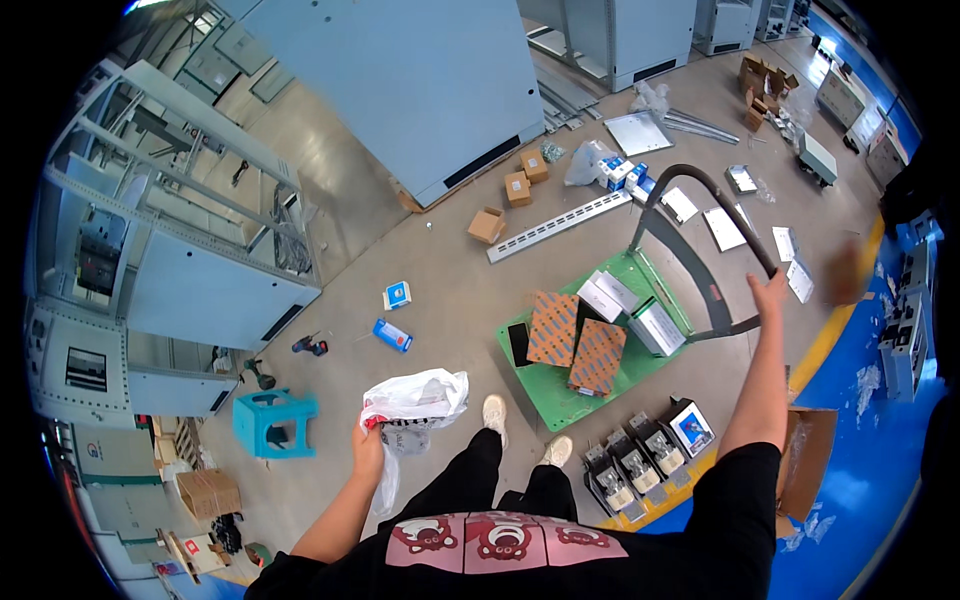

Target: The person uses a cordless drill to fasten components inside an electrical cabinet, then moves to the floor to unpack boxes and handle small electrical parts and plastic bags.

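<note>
My left hand is closed on a white plastic bag, which hangs in front of my legs with something red and dark showing near the grip. What else the bag holds is hidden. On the right, my right hand grips the dark curved handle of a green platform cart. The cart carries two orange-brown patterned packages, white boxes, a grey-white box with a green edge and a black phone-like slab.
Several electrical units stand right of my feet, beside an open carton. Left are a teal stool, a power drill and a blue packet. Ahead lie a slotted metal rail, small cartons and a large cabinet.
</note>
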The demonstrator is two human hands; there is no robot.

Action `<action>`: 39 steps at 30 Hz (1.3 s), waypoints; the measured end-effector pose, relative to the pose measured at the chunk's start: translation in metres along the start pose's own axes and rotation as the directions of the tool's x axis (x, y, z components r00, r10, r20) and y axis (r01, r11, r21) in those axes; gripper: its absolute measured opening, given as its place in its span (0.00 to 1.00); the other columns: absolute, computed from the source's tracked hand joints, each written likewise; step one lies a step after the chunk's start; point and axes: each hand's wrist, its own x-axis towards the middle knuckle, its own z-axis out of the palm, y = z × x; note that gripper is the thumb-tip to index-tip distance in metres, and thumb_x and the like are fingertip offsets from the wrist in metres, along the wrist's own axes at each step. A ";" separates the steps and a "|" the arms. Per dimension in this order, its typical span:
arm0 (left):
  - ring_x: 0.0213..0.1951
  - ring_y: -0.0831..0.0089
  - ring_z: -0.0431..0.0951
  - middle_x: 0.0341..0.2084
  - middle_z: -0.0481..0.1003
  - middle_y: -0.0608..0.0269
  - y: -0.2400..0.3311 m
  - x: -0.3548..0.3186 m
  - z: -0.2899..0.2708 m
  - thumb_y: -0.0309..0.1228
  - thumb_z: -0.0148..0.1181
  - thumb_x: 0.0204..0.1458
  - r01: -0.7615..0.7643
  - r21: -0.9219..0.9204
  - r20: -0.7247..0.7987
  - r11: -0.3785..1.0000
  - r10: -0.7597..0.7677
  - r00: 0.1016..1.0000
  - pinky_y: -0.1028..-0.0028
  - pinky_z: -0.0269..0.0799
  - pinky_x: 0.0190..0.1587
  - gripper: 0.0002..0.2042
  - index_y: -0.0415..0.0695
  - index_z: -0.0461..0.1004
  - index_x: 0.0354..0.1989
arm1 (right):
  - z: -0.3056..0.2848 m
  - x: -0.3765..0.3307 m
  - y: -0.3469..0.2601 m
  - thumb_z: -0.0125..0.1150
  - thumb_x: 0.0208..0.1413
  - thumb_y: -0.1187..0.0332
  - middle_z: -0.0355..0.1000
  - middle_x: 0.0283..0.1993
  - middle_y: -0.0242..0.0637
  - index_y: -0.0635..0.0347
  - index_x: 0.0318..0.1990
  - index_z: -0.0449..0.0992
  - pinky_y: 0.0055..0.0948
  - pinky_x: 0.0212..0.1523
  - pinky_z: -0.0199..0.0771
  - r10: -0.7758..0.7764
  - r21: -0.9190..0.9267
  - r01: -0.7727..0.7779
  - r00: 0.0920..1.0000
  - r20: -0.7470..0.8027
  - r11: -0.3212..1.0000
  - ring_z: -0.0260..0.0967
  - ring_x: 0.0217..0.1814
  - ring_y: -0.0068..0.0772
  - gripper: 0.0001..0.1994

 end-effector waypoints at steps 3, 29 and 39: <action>0.51 0.70 0.72 0.48 0.74 0.58 0.004 0.030 0.018 0.25 0.46 0.61 0.003 0.060 0.056 0.998 -0.006 0.998 0.71 0.63 0.57 0.15 0.35 0.69 0.55 | -0.003 0.024 0.023 0.69 0.42 0.45 0.61 0.64 0.58 0.70 0.65 0.58 0.45 0.67 0.57 0.008 -0.051 -0.008 1.000 0.010 0.999 0.57 0.68 0.56 0.48; 0.55 0.72 0.70 0.52 0.71 0.59 0.005 0.106 0.402 0.22 0.50 0.61 0.170 -0.036 0.677 0.985 -0.101 0.729 0.73 0.62 0.60 0.21 0.36 0.62 0.63 | 0.082 -0.268 -0.013 0.57 0.61 0.65 0.69 0.57 0.45 0.65 0.58 0.66 0.33 0.61 0.65 0.223 0.589 -0.522 0.834 0.506 0.617 0.67 0.60 0.36 0.21; 0.54 0.72 0.70 0.54 0.70 0.59 -0.023 0.086 0.599 0.26 0.54 0.58 0.367 -0.045 0.817 0.929 -0.177 0.548 0.72 0.64 0.57 0.23 0.40 0.61 0.63 | 0.125 -0.248 -0.045 0.62 0.56 0.65 0.70 0.54 0.50 0.65 0.57 0.68 0.37 0.57 0.68 0.119 0.600 -0.426 0.868 0.482 0.678 0.70 0.56 0.46 0.23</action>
